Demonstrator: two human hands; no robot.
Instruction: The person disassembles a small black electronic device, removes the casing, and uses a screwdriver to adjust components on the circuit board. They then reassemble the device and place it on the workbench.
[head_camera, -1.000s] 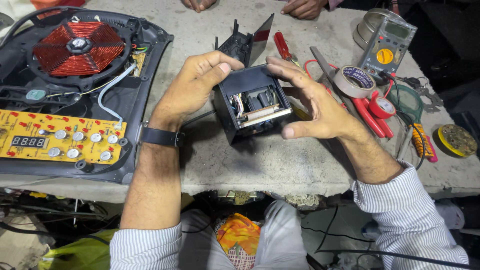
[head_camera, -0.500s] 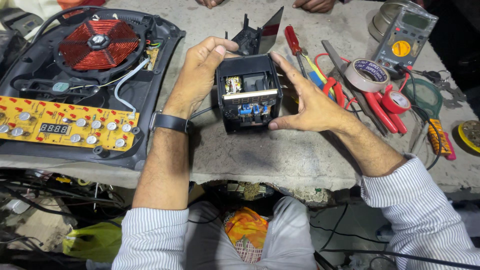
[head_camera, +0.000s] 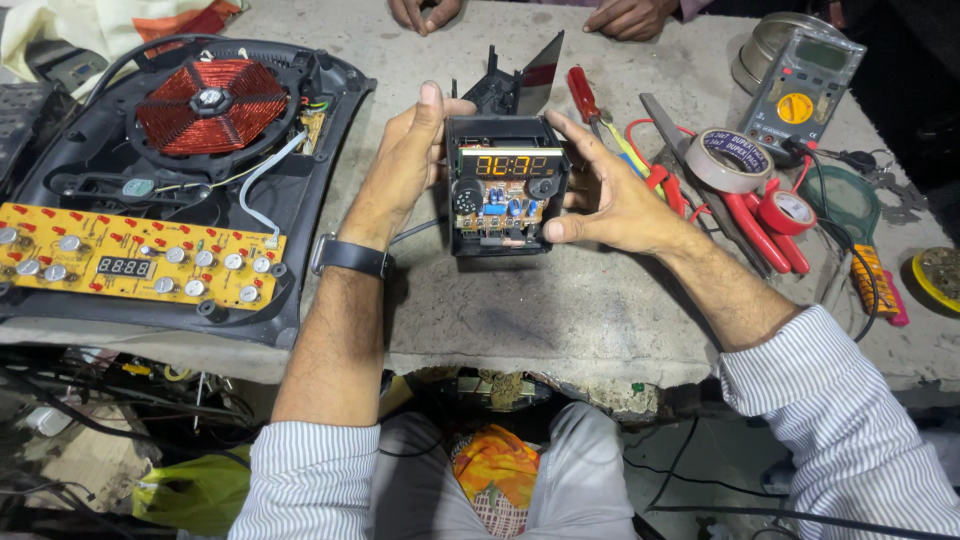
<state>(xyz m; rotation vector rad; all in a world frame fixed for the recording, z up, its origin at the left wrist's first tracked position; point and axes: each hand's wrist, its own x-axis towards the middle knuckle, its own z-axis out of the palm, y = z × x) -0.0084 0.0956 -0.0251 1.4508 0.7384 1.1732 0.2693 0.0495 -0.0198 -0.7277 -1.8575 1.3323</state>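
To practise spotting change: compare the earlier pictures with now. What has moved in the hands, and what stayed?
The small black device has been turned in both hands so its lit orange display and circuit board face up. The left hand and right hand still grip its sides. The opened cooktop and tools remain in place.

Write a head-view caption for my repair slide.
Both hands hold an opened clock, display lit, beside a dismantled cooktop.

Between the left hand (head_camera: 405, 165) and right hand (head_camera: 610, 195) sits a black box (head_camera: 505, 185) with an orange lit display and blue parts. Left of the left hand lie a red-copper coil (head_camera: 210, 105) and a yellow circuit board (head_camera: 135, 260). Right of the right hand are red-handled pliers (head_camera: 755, 215), a red tape roll (head_camera: 790, 210), and a grey meter (head_camera: 800, 85) with a yellow dial.
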